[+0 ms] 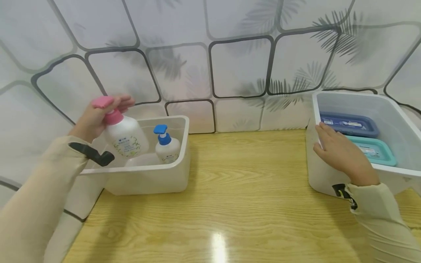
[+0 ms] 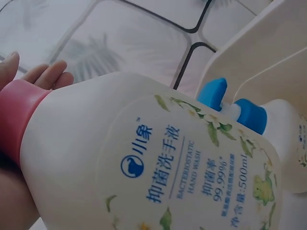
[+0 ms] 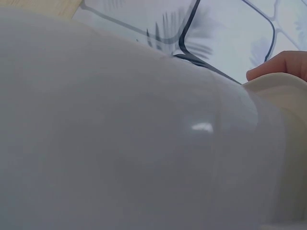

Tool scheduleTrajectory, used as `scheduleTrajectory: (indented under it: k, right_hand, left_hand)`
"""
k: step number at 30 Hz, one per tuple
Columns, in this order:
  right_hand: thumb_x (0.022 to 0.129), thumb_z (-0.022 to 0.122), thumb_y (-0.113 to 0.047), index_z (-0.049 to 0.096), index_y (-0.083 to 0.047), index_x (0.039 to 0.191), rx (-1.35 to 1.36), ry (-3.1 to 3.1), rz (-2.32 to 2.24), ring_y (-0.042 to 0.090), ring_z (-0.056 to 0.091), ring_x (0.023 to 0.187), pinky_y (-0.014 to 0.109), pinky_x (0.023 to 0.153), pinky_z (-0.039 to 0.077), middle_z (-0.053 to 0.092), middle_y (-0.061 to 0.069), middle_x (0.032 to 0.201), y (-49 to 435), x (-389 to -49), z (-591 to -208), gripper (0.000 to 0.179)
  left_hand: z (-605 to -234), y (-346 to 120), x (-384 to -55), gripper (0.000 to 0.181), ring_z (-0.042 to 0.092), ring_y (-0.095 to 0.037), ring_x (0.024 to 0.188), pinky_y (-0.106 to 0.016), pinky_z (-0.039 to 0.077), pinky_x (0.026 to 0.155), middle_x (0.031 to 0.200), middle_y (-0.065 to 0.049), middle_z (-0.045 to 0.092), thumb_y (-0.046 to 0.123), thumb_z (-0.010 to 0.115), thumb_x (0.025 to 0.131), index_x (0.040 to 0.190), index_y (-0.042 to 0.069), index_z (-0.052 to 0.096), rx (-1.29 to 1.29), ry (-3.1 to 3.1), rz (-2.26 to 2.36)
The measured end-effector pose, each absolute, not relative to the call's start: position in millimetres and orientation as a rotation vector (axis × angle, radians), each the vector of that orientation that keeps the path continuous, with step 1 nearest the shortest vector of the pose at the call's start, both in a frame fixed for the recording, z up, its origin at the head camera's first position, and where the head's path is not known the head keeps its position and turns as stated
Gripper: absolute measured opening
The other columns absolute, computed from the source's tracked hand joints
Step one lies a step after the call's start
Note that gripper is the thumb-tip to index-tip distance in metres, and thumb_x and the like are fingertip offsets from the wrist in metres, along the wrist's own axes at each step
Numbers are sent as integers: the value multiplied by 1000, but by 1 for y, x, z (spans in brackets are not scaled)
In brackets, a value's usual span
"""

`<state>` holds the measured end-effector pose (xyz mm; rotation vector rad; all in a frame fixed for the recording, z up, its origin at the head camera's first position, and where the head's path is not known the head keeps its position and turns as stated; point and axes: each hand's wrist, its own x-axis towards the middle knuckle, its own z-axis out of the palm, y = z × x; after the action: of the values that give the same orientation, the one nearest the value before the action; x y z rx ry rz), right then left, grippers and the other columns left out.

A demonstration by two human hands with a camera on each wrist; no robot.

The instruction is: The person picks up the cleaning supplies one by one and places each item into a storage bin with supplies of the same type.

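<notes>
My left hand [image 1: 93, 118] grips a white hand wash bottle [image 1: 126, 137] by its pink pump collar, fingers stretched past the neck. Tilted, the bottle hangs over the left white bin [image 1: 148, 182]; its printed label faces the camera in the left wrist view. A second white pump bottle [image 1: 168, 149] with a blue pump stands inside that bin. On the far right, my right hand [image 1: 343, 155] holds the left rim of another white bin [image 1: 361, 98], thumb apart from the fingers. Mostly that bin's outer wall [image 3: 144, 134] fills the right wrist view; some fingers are hidden.
Inside the right bin lie a dark blue lidded container [image 1: 350, 124] and a teal-lidded one [image 1: 373, 150]. A wood-grain table [image 1: 236, 190] stretches between the two bins. Behind them rises a wall [image 1: 240, 65] with a stone-and-leaf pattern.
</notes>
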<state>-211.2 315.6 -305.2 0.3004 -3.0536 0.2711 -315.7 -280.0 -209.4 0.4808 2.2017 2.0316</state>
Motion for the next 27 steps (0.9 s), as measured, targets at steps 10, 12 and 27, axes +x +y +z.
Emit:
scheduleTrajectory:
  k: [10, 12, 27]
  right_hand:
    - [99, 31, -24, 10, 13, 145, 281, -3065, 285, 50, 14, 138, 62, 111, 16, 10, 35, 151, 316, -212, -303, 63]
    - [99, 30, -25, 10, 13, 145, 281, -3068, 289, 50, 14, 138, 62, 111, 16, 10, 35, 151, 316, -212, -302, 63]
    - [99, 31, -24, 13, 15, 144, 288, -3042, 269, 52, 18, 136, 63, 109, 19, 14, 37, 149, 317, -211, -308, 62]
  left_hand:
    - [-223, -288, -334, 27, 63, 2, 102, -12, 47, 82, 105, 13, 71, 21, 56, 94, 119, 21, 66, 448, 2151, 2077]
    - [-226, -290, -337, 28, 63, 3, 103, -12, 47, 86, 106, 14, 71, 22, 56, 94, 121, 20, 64, 431, 2165, 2076]
    - [-245, -297, -354, 31, 61, 5, 102, -16, 44, 98, 105, 18, 70, 28, 60, 92, 122, 24, 63, 328, 2188, 2054]
